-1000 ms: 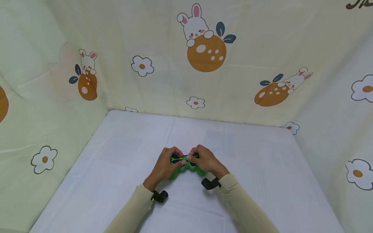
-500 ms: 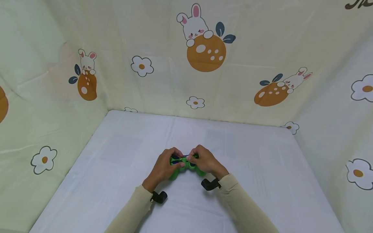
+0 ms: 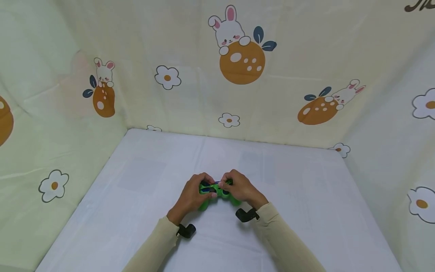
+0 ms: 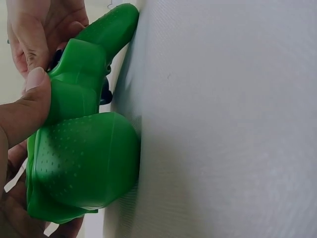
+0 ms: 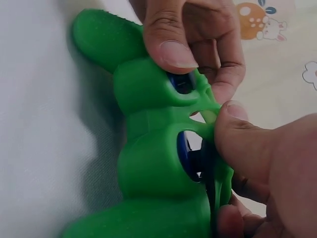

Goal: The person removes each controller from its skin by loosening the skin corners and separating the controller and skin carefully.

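Note:
A green rubbery cover is stretched over a dark blue game controller, which shows through the cover's openings. In the head view my left hand grips its left side, thumb on the near face and fingers over the far edge. My right hand pinches the cover's rim near the middle, its thumb against a thin stretched strip in the right wrist view. The cover's two rounded handles point toward me, close over the white table. Dotted texture marks one handle in the left wrist view. Most of the controller's body is hidden inside the cover.
A white cloth covers the table. Cream curtains printed with rabbits, oranges and flowers stand along its back and both sides. A black wrist camera sits on the left wrist and another camera on the right.
The left thumb has shifted slightly nearer to me on the covered controller. Both hands otherwise keep their hold in nearly the same place.

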The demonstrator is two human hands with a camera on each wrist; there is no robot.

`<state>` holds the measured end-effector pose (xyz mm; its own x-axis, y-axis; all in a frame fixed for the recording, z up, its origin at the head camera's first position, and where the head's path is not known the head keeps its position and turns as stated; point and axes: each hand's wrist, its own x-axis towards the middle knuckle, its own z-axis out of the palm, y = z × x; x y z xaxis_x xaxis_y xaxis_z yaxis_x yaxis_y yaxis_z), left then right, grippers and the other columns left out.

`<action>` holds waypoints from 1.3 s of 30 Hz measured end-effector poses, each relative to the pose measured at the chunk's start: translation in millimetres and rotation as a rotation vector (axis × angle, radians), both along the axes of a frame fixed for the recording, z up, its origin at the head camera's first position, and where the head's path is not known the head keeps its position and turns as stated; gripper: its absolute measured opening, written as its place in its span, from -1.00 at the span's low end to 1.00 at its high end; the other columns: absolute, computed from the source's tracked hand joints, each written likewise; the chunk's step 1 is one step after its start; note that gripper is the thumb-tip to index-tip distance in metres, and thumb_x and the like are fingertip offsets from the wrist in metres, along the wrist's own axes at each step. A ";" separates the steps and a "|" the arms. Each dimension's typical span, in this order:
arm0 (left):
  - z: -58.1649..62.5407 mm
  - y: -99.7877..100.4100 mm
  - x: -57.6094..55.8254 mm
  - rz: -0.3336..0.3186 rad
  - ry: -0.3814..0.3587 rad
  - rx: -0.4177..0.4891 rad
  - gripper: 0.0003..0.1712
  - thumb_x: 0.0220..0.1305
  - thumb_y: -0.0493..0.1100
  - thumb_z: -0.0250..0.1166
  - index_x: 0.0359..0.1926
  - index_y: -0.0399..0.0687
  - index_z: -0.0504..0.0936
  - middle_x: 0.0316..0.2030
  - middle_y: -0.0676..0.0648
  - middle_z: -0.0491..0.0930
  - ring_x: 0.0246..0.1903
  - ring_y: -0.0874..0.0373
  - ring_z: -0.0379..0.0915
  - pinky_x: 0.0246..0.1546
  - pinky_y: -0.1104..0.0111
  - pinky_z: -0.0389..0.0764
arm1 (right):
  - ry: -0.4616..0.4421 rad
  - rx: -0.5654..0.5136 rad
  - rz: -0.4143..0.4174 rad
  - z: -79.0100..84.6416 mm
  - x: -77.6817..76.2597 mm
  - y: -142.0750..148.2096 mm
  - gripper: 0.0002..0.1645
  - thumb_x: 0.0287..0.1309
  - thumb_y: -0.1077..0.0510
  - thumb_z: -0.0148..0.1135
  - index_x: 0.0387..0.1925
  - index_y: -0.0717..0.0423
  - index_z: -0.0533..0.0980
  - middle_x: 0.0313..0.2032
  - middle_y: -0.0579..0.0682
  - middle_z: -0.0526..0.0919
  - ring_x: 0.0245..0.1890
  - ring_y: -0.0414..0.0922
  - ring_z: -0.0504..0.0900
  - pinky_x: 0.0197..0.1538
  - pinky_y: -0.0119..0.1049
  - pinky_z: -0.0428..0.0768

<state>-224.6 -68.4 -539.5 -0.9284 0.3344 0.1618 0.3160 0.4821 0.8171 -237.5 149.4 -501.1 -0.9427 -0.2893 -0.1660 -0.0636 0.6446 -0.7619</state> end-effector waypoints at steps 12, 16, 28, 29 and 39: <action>-0.3 1.5 0.8 0.029 -0.001 -0.006 -0.58 0.19 -0.14 0.62 0.00 0.11 0.63 -0.02 0.03 0.66 0.07 0.09 0.47 0.23 0.07 0.48 | -0.092 -0.195 0.000 -6.6 -0.9 5.4 -0.82 0.46 0.07 0.33 -0.29 0.04 0.65 -0.20 -0.05 0.59 -0.20 -0.08 0.45 -0.09 -0.20 0.41; -2.0 1.8 1.4 0.032 0.005 -0.029 -0.59 0.21 -0.12 0.61 0.00 0.12 0.62 -0.02 0.04 0.66 0.06 0.10 0.47 0.21 0.08 0.49 | -0.074 -0.196 -0.014 -9.0 1.0 4.7 -0.84 0.45 0.06 0.35 -0.28 0.02 0.67 -0.22 -0.07 0.62 -0.23 -0.10 0.46 -0.11 -0.21 0.42; 1.7 1.9 0.9 0.018 0.023 -0.064 -0.58 0.22 -0.08 0.61 0.02 0.10 0.62 -0.01 0.02 0.65 0.05 0.10 0.48 0.19 0.10 0.51 | 0.105 -0.230 -0.092 -14.7 15.4 2.7 -0.88 0.29 0.11 0.51 -0.35 -0.02 0.69 -0.24 -0.06 0.67 -0.32 -0.12 0.45 -0.23 -0.34 0.42; 2.2 1.9 1.0 0.016 0.023 -0.065 -0.58 0.22 -0.08 0.61 0.02 0.10 0.62 -0.01 0.02 0.65 0.04 0.10 0.48 0.18 0.11 0.51 | 0.111 -0.232 -0.087 -14.4 16.0 3.2 -0.88 0.27 0.11 0.53 -0.36 -0.02 0.70 -0.25 -0.07 0.69 -0.33 -0.12 0.45 -0.24 -0.35 0.42; 4.6 0.9 2.5 0.004 0.046 -0.082 -0.59 0.23 -0.08 0.60 0.02 0.09 0.62 -0.02 0.02 0.65 0.02 0.11 0.47 0.18 0.13 0.50 | 0.129 -0.213 0.046 -10.2 18.1 13.8 -0.85 0.11 0.10 0.65 -0.48 -0.08 0.76 -0.39 -0.05 0.68 -0.41 -0.14 0.54 -0.35 -0.35 0.48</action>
<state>-222.1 -67.5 -534.9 -0.9222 0.3443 0.1760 0.3497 0.5485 0.7595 -219.4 163.2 -511.3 -0.9374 -0.3475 0.0239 -0.1942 0.4645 -0.8640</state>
